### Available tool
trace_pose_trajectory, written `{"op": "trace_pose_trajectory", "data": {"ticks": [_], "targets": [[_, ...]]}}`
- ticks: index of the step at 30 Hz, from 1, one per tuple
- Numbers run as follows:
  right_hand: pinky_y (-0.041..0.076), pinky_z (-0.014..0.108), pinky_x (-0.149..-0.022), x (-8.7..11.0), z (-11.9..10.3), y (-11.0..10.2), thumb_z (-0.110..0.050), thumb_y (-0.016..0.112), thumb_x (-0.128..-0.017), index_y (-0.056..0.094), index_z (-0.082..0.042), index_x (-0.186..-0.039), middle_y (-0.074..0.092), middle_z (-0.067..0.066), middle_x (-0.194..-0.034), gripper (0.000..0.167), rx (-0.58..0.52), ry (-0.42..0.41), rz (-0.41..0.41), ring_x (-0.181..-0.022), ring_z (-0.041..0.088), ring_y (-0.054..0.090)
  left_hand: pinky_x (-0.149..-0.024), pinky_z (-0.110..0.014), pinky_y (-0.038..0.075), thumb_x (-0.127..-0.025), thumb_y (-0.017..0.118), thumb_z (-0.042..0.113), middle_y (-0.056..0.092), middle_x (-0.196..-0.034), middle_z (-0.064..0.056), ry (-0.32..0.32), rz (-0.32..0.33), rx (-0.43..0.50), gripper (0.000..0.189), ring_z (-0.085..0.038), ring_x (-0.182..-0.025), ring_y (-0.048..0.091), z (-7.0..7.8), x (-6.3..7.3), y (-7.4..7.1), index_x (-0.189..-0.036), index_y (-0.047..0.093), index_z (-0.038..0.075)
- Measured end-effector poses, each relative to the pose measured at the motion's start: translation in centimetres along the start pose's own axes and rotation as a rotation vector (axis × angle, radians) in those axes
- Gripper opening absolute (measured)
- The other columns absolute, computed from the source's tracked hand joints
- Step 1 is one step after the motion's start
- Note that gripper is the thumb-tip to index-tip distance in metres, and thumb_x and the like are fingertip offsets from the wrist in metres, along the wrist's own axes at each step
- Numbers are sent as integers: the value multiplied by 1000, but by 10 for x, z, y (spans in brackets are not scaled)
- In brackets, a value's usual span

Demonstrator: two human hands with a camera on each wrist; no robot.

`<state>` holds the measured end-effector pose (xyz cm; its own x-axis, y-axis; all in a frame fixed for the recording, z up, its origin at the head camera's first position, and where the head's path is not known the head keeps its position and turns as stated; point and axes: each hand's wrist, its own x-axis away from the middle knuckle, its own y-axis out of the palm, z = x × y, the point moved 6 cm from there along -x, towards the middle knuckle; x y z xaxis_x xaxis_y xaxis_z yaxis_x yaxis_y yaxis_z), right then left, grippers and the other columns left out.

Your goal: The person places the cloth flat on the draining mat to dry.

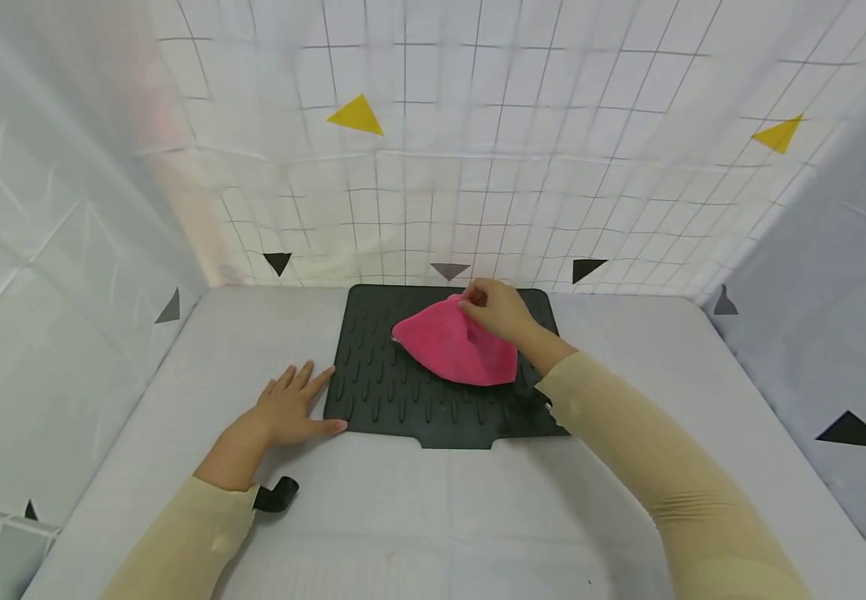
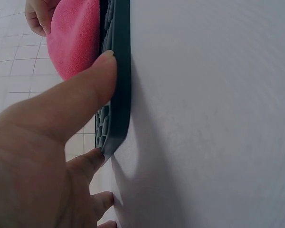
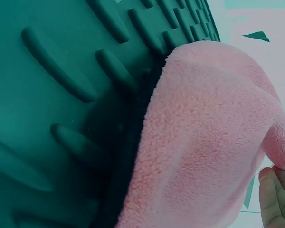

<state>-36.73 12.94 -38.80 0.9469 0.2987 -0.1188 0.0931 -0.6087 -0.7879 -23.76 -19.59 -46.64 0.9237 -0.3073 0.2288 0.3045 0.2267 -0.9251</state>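
Observation:
A bright pink fleecy cloth (image 1: 451, 346) hangs in a draped fold over a dark ridged drying mat (image 1: 380, 392). My right hand (image 1: 498, 308) pinches the cloth's top edge between thumb and fingers. In the right wrist view the plush side of the cloth (image 3: 204, 128) fills the middle, its lower edge close over the raised ridges. My left hand (image 1: 286, 410) lies with spread fingers at the mat's left edge, thumb at the near left corner. In the left wrist view the thumb (image 2: 102, 71) touches the mat's rim (image 2: 122, 80).
The mat lies on a white-covered table (image 1: 402, 517) and has a short tab on its near side. Behind rises a white gridded curtain (image 1: 463, 192) with yellow and black triangles. A black wrist-camera piece (image 1: 277, 495) sticks out by the left cuff.

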Motion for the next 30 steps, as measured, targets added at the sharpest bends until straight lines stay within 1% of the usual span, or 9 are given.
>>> {"op": "trace_pose_trajectory", "data": {"ticks": [4, 8, 15, 23, 26, 30], "targets": [[53, 44, -85, 1, -2, -5, -31, 64, -99, 67, -11, -111, 68, 7, -109, 24, -24, 2, -2, -100, 25, 64, -112, -72, 12, -85, 63, 69, 16, -161, -32, 6, 1, 7, 102, -56, -146, 11, 2, 0, -2, -159, 25, 9], [53, 44, -84, 4, -5, -16, -32, 64, -99, 67, -13, -113, 67, 6, -109, 23, -39, -1, 20, -99, 24, 64, -112, -72, 12, -86, 64, 67, 16, -160, -32, 6, 1, 13, 101, -57, -145, 11, 4, 1, -4, -159, 26, 8], [53, 43, -82, 14, -10, -34, -33, 65, -99, 68, -16, -114, 68, 4, -111, 24, -58, -10, 47, -98, 22, 64, -112, -72, 12, -85, 62, 70, 16, -161, -31, -7, -1, -2, 102, -56, -146, 11, 2, 0, -3, -159, 26, 9], [52, 43, -81, 30, -13, -50, -29, 67, -97, 69, -12, -112, 69, 6, -107, 22, -78, -62, 83, -91, 23, 65, -112, -72, 13, -84, 62, 71, 18, -161, -31, -7, 5, -2, 102, -56, -146, 12, 1, -1, -3, -159, 27, 10], [53, 44, -82, 36, -11, -53, -28, 68, -97, 69, -11, -112, 70, 7, -106, 23, -89, -65, 86, -92, 24, 65, -112, -72, 13, -84, 64, 70, 18, -161, -31, -10, 3, 11, 102, -56, -146, 12, 2, -1, -3, -158, 28, 10], [52, 46, -88, 43, -5, -55, -29, 69, -97, 68, -9, -113, 70, 8, -109, 25, -94, -60, 85, -99, 26, 66, -112, -72, 12, -83, 64, 71, 18, -161, -30, -12, 2, 21, 103, -56, -146, 12, 2, -1, -3, -158, 28, 11]]}}
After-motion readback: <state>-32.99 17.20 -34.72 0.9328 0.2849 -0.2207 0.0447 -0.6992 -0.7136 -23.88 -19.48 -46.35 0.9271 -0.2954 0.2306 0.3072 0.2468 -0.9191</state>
